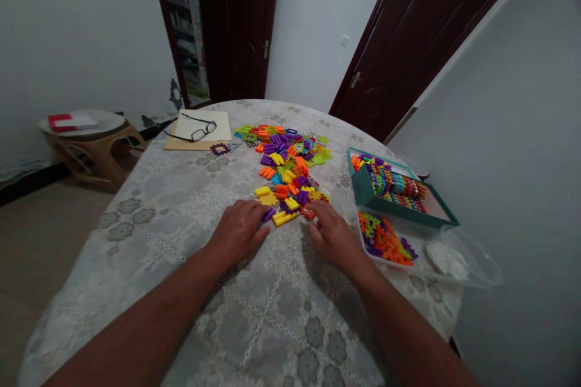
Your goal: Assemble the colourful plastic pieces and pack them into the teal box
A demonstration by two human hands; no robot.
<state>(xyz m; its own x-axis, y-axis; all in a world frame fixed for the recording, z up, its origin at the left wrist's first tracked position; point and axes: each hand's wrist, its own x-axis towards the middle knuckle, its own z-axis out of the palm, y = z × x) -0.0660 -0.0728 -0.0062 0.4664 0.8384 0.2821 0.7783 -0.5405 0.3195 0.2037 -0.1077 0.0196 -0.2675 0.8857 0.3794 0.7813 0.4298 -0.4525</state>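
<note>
A heap of colourful plastic building pieces (290, 175) lies on the table, with gear-shaped ones and short ribbed connectors mixed together. My left hand (239, 228) rests at the near left edge of the heap, thumb apart from the bent fingers. Its fingertips touch a purple connector (269, 214). My right hand (333, 234) is at the near right edge, with its fingertips over a reddish gear piece (308, 213) and its thumb apart below. Between the hands lie yellow connectors (285, 218). The undersides of both hands are hidden.
To the right stand a green box (374, 196) of stacked coloured pieces and a clear tray (385, 262) of loose ones. Beside them is a clear plastic bag (476, 263). Eyeglasses (198, 134) lie on paper at the far left. A stool (102, 148) stands beyond the table.
</note>
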